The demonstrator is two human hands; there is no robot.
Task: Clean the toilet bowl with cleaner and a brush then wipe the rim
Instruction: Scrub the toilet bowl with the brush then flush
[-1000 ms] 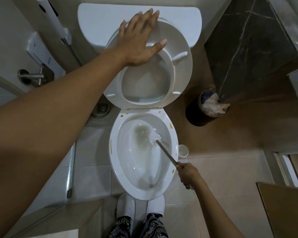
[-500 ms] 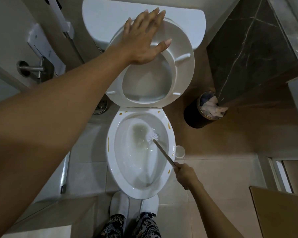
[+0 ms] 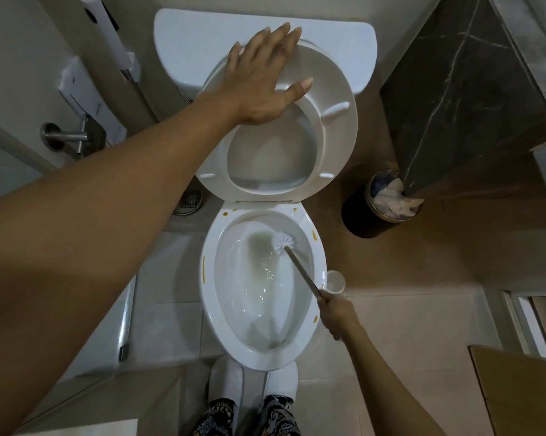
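1 brush in 1 bowl; 2 hands: right, left.

One toilet bowl, with one raised seat and one cistern behind it. One toilet brush. Two hands: the left hand and the right hand. One white brush holder cup on the floor. One dark waste bin. Two white slippers, the left slipper and the right slipper. One floor drain. Six yellowish marks can be counted on the bowl's rim, for example one streak; any others may be hidden.
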